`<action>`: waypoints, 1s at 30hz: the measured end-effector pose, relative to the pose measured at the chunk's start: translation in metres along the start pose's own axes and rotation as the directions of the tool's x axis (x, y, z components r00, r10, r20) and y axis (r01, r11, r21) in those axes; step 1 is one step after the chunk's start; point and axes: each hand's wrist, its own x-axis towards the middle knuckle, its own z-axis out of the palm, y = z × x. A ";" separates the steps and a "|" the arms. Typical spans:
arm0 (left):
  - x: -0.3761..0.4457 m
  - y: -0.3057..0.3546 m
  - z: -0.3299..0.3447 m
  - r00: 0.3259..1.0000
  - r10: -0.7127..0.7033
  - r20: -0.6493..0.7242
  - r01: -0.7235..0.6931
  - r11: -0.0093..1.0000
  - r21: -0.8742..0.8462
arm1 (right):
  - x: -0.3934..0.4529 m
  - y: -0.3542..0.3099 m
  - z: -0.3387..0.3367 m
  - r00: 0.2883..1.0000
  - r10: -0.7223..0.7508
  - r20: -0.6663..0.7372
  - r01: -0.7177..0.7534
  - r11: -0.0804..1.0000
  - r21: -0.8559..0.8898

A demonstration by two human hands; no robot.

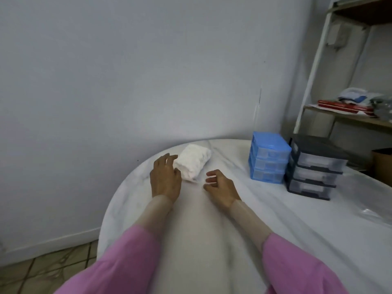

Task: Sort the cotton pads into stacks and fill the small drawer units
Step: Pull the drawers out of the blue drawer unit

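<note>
Pink sleeves (pixel 118 262): two, nearest the camera, pushed back from bare forearms that reach forward over the table.

Round table (pixel 275 240): white-covered; carries all items below.

Right hand (pixel 221 187): palm turned inward, fingers loosely curled and spread, holding nothing; apart from the bundle, to its near right.

Left hand (pixel 165 177): palm down, fingers spread and slightly bent, empty; fingertips at or just touching the bundle's left edge, contact not certain.

Bundle of cotton pads (pixel 194 164): white, soft, one compact lump, not yet split into stacks. It lies just ahead of both hands, slightly right of the left hand and left of the right. Its long axis runs from near-left to far-right, tilted away from the person. The left hand is the nearer; a grasp from both sides would call for the right hand to close in across the near-right end.

Blue drawer unit (pixel 268 159): three drawers, all closed, well right of the bundle.

Black drawer unit (pixel 314 168): three translucent drawers, closed, touching or just beside the blue one.

Shelf rack (pixel 314 66): farthest, right corner, holding red packets and cloth.
</note>
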 end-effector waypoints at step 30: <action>-0.059 0.062 -0.005 0.942 0.264 0.209 -0.269 0.963 -0.002 | -0.043 0.035 -0.068 0.979 0.188 -0.072 -0.162 0.948 0.275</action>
